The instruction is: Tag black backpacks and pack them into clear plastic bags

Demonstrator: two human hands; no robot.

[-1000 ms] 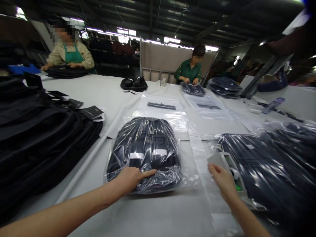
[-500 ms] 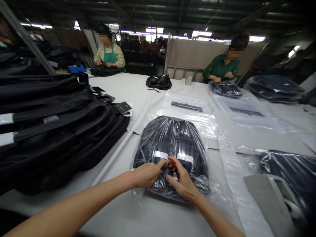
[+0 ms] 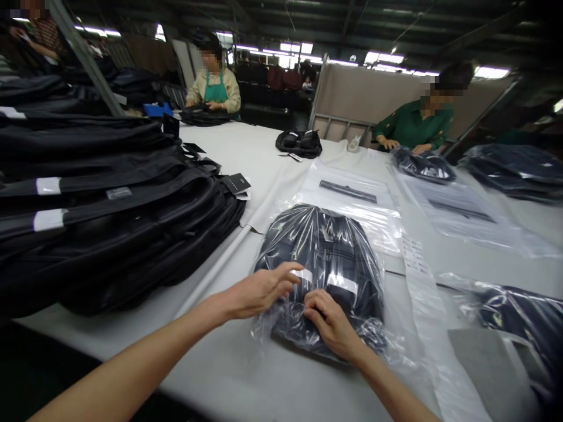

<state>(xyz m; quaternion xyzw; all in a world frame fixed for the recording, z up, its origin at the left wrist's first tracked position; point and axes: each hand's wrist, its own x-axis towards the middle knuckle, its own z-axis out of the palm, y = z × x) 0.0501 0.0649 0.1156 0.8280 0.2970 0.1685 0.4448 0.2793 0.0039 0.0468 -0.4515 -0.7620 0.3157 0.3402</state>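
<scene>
A dark backpack in a clear plastic bag (image 3: 328, 252) lies on the white table (image 3: 246, 158) in front of me. My left hand (image 3: 263, 288) rests on the bag's near left part, fingers stretched out over the plastic. My right hand (image 3: 331, 322) lies beside it on the bag's near edge, fingers curled and pressing into the plastic. The two hands are close together, almost touching.
A tall pile of black backpacks (image 3: 101, 205) fills the left. Empty clear bags (image 3: 352, 193) lie behind the packed one. Another bagged backpack (image 3: 519, 316) and a grey device (image 3: 497, 363) sit at the right. Two people (image 3: 413, 123) work at the far side.
My right hand came over from the grey device at the right and joined the left hand on the bagged backpack. The view has swung left.
</scene>
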